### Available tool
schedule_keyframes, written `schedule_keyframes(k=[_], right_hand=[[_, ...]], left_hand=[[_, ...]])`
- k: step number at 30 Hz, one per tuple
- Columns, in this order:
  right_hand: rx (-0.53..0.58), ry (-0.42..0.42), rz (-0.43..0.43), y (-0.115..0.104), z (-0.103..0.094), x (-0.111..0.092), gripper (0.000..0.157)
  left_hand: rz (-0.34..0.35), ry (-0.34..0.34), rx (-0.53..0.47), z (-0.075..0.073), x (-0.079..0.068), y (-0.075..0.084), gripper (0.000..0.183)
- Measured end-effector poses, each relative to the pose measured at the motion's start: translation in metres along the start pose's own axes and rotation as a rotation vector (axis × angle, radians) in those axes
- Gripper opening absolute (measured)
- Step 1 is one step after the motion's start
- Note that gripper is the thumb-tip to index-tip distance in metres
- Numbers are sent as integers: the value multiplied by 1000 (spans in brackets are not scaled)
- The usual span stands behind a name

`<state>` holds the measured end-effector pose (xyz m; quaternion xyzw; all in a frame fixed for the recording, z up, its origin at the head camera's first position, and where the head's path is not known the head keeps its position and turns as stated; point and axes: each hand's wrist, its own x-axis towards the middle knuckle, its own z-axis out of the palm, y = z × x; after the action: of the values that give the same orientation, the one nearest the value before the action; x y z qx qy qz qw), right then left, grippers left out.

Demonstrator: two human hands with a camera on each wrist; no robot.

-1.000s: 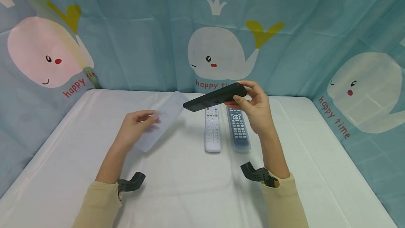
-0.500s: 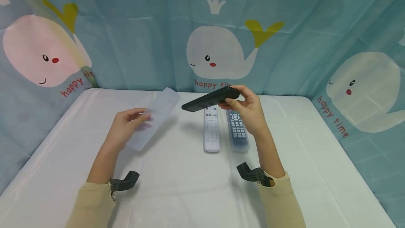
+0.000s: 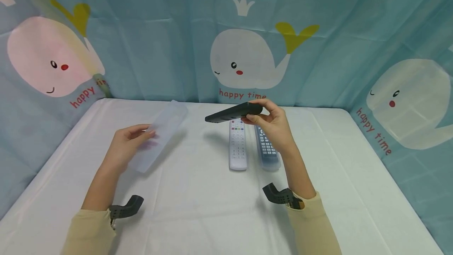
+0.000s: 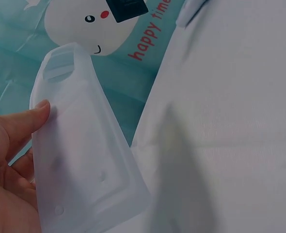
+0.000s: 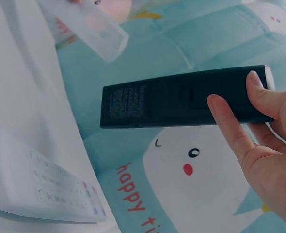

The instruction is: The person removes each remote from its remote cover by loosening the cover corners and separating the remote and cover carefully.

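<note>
My left hand (image 3: 125,145) pinches a translucent remote control cover (image 4: 80,141) by its long side, thumb on one face, and holds it tilted above the table. A cut-out shows near the cover's far end. On the other side, my right hand (image 3: 274,127) grips a black remote control (image 5: 172,99) at one end, raised over the table with its free end pointing left. A label patch marks the remote's underside in the right wrist view. Below it lie a white remote control (image 3: 238,148) and a dark remote in a clear cover (image 3: 267,148), partly hidden by the right hand.
White cloth covers the table (image 3: 198,215). Behind it and along the sides hangs a blue curtain (image 3: 155,58) printed with whales. Each wrist wears a black camera mount, the left mount (image 3: 126,207) and the right mount (image 3: 279,196).
My left hand has drawn the cover leftward, away from the black remote control. The right hand has come slightly left and down, bringing the black remote control lower.
</note>
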<state>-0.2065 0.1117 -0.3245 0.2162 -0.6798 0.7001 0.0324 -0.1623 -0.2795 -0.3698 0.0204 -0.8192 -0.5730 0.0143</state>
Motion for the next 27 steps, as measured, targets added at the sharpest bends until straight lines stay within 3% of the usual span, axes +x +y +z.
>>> schedule_keyframes(k=[9, 19, 27], right_hand=[[-26, -10, 20, 4, 5, 0, 36], [-64, -21, 35, 11, 10, 0, 37], [-79, -22, 69, 16, 17, 1, 39]], left_hand=[[-3, -2, 31, -20, -6, -12, 53], [-118, 25, 63, -37, -11, -25, 57], [-163, 47, 52, -48, -14, -30, 53]])
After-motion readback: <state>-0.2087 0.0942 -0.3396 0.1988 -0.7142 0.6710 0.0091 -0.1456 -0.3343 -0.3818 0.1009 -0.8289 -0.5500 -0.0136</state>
